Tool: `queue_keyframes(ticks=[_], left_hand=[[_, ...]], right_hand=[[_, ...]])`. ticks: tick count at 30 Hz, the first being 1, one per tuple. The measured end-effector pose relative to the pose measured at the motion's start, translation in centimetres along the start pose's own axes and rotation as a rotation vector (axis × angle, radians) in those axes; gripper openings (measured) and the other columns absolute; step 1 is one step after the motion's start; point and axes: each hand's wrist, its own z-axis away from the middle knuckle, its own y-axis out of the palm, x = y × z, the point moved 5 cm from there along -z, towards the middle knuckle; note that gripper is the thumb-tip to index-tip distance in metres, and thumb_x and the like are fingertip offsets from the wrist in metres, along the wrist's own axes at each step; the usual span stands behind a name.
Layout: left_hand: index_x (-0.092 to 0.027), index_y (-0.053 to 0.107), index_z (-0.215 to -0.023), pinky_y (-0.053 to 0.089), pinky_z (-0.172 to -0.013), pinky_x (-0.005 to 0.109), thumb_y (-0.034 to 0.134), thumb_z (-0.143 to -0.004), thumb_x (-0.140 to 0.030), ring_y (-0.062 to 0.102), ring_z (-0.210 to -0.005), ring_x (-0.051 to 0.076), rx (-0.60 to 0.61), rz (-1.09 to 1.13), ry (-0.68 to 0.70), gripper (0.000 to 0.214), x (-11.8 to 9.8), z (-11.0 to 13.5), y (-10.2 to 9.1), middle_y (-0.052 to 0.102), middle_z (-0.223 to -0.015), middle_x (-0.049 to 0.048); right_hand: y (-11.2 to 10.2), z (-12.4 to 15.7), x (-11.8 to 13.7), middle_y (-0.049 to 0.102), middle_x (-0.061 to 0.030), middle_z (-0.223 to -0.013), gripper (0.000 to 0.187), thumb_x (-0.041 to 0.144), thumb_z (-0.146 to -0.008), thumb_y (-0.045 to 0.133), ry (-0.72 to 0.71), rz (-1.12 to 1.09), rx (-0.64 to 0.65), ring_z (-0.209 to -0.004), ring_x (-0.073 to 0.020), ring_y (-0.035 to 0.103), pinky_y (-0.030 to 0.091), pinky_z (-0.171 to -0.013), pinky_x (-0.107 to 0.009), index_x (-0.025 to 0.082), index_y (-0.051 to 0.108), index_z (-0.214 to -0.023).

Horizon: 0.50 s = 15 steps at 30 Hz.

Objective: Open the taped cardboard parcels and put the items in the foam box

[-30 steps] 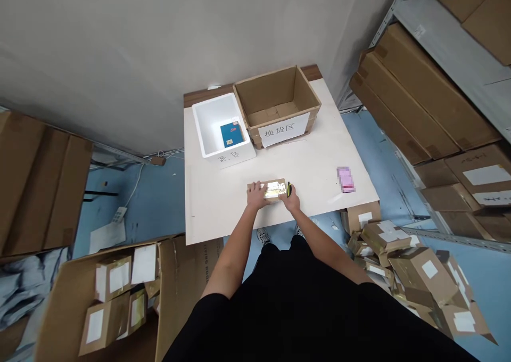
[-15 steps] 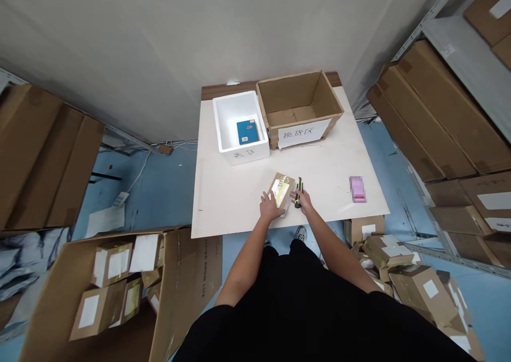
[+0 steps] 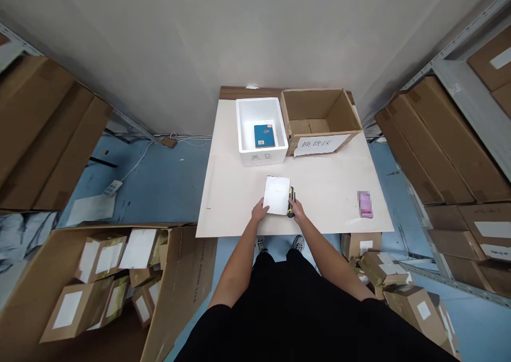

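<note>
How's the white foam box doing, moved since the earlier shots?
No. Judged against the table, the white foam box sits in the same spot near the back edge, left of the cardboard box; only the view shifted.

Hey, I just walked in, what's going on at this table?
The person's left hand holds a white-faced box by its near left corner. The right hand, at its right edge, holds a yellow-and-black tool. Beyond them on the table, a blue item lies in a white foam bin beside an open carton.
</note>
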Motion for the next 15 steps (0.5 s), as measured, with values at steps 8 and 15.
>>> queue_keyframes(ticks=[8, 15], left_hand=[[-0.02, 0.039, -0.166, 0.042, -0.124, 0.046, 0.071, -0.09, -0.038, 0.049, -0.152, 0.033, -0.104, 0.2, -0.157, 0.085, 3.3, 1.2, -1.9, 0.055, -0.162, 0.016], [-0.026, 0.017, -0.174, 0.026, -0.132, 0.049, 0.083, -0.079, -0.054, 0.004, -0.167, 0.038, 0.014, -0.467, 0.257, 0.119, -2.6, -1.1, -7.5, 0.008, -0.183, 0.0066]], right_hand=[[4.4, 1.1, 3.9, 0.077, -0.006, -0.097, 0.042, 0.056, -0.08, 0.081, -0.029, 0.024, 0.2, -0.091, -0.022, 0.074, 0.06, -0.07, -0.029, 0.023, 0.065, -0.102], [7.8, 1.3, 4.5, 0.075, -0.0024, -0.095, 0.031, 0.051, -0.092, 0.067, -0.096, 0.541, 0.224, -0.091, -0.0209, 0.071, 0.057, -0.078, -0.028, 0.022, 0.068, -0.103]])
